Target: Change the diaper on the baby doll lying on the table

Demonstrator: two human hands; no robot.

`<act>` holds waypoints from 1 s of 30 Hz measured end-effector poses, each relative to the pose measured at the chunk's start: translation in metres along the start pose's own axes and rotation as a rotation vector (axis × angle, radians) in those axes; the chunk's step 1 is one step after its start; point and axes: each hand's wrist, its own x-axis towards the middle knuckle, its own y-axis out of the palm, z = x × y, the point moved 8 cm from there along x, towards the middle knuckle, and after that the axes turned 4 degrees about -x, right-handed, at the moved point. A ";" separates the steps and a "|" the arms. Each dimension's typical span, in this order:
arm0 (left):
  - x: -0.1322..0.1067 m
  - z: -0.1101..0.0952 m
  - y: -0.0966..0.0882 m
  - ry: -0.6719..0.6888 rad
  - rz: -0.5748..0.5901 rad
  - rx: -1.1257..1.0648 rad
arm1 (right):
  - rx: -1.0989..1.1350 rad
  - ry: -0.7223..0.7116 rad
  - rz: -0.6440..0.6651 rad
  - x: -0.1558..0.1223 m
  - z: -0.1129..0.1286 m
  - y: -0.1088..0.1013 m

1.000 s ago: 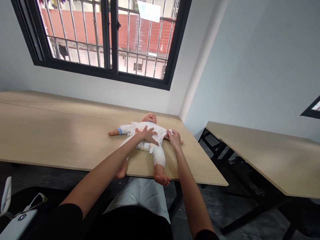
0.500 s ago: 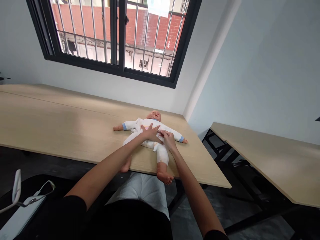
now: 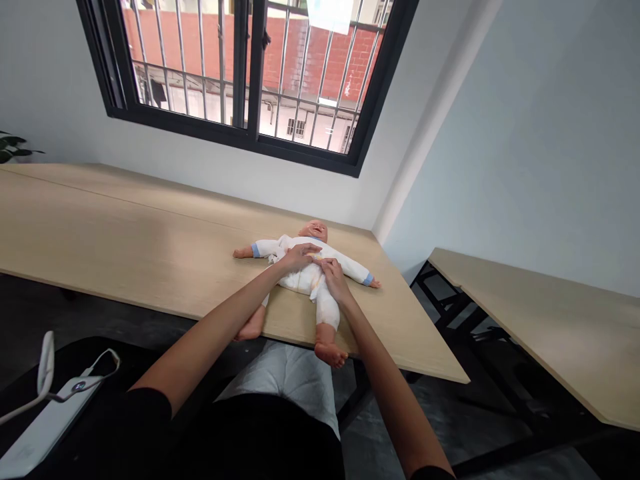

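Note:
A baby doll (image 3: pixel 345 267) in a white suit with blue cuffs lies on its back on the wooden table (image 3: pixel 125 233), arms spread, bare feet hanging over the near edge. My left hand (image 3: pixel 296 257) rests flat on the doll's belly, fingers stretched out. My right hand (image 3: pixel 334 279) lies just right of it at the doll's waist, fingers bent and pressed onto the white cloth there; what they pinch is too small to make out.
A barred window (image 3: pixel 250 73) sits above the table. A second wooden table (image 3: pixel 540 320) stands at the right across a gap with black frames. A white device with a cable (image 3: pixel 45 420) lies on the black surface at lower left. A plant (image 3: pixel 13 147) shows at far left.
My right hand moved left from the doll's outstretched arm to its waist, meeting my left hand. The view shifted a little, so the doll sits slightly more to the right.

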 end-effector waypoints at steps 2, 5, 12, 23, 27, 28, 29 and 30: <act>0.001 -0.002 0.001 0.046 0.005 -0.010 | -0.011 -0.021 -0.001 -0.001 0.003 -0.002; 0.001 -0.002 0.002 0.074 0.016 0.054 | -0.013 -0.028 -0.047 -0.003 0.007 -0.009; -0.004 -0.005 0.004 0.072 -0.039 0.234 | -0.066 -0.021 -0.049 -0.004 0.008 -0.011; -0.005 0.001 -0.010 -0.022 -0.178 0.312 | -0.125 -0.066 -0.027 -0.004 0.010 -0.007; -0.005 -0.002 -0.022 0.003 -0.293 0.211 | -0.117 -0.062 -0.019 -0.005 0.013 -0.007; -0.006 -0.003 -0.030 0.004 -0.337 0.186 | -0.104 -0.059 -0.039 -0.005 0.014 -0.010; -0.007 -0.002 -0.038 0.002 -0.386 0.163 | -0.087 -0.058 -0.065 -0.006 0.015 -0.012; -0.011 0.000 -0.048 -0.006 -0.435 0.146 | -0.069 -0.061 -0.089 -0.006 0.016 -0.015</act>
